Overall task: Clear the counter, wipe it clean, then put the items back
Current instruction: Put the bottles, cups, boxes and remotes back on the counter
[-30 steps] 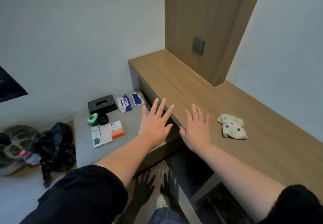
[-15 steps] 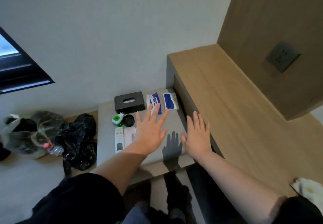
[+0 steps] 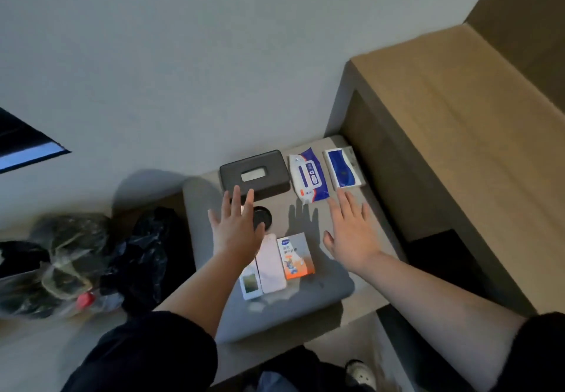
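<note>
while both hands hover over the grey low table (image 3: 305, 296), the head view shows the left hand (image 3: 237, 229) flat, fingers spread, holding nothing, above a black round dish (image 3: 263, 214), fingertips at the black tissue box (image 3: 254, 174). the right hand (image 3: 351, 232) is equally spread and empty, fingertips near the wipes pack (image 3: 308, 182) and blue packet (image 3: 344, 168). nearer the person lie 3 items: a pink case (image 3: 270, 266), an orange-and-white carton (image 3: 295, 254), a white remote (image 3: 250, 283). the wooden counter (image 3: 458, 122) stands at right.
</note>
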A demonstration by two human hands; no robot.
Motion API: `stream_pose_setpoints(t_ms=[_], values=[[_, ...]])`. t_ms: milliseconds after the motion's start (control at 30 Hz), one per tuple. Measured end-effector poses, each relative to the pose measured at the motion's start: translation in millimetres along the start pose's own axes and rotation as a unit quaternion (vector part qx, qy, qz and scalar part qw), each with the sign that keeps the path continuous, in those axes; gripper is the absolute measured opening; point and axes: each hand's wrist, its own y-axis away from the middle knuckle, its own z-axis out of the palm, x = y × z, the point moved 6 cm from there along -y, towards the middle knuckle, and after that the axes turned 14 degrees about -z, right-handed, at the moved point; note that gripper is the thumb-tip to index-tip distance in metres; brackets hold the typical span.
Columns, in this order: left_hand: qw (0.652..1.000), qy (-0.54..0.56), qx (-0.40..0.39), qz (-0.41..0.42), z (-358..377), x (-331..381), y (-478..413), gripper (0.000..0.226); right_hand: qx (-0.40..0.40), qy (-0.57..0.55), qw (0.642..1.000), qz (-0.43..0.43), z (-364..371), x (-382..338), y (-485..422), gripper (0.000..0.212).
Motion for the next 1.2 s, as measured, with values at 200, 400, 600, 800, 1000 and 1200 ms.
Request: stream_pose_setpoints(t_ms=[200,400,600,800,1000,1200], values=[[0.995,0.005,-0.092,-0.022,61.7,-42.9,-69.2,0.081,-0.053,-0.058,0.997,0.02,68.8,-30.2,-66.1,0.077],[0.984,0.076,-0.146,-0.068,109.0,-57.0,-119.4,0.075,-0.084,-0.1,0.991,-0.01,126.1,-60.4,-128.8,0.081],[0.983,0.093,-0.144,-0.061,129.1,-49.9,-139.3,0.057,-0.104,-0.148,0.983,0.014,167.5,-75.5,-185.1,0.099],[0.989,0.075,-0.123,-0.041,134.0,-46.3,-145.7,0.048,-0.074,-0.152,0.985,0.027,192.6,-82.9,-203.6,0.092],[0.994,0.073,-0.08,-0.014,117.6,-41.9,-141.4,0.045,-0.019,-0.183,0.982,0.04,171.9,-73.1,-196.4,0.076],[0.992,0.097,-0.059,0.056,66.2,-1.8,-118.3,0.04,0.026,-0.204,0.975,0.079,117.7,-36.1,-152.0,0.075]])
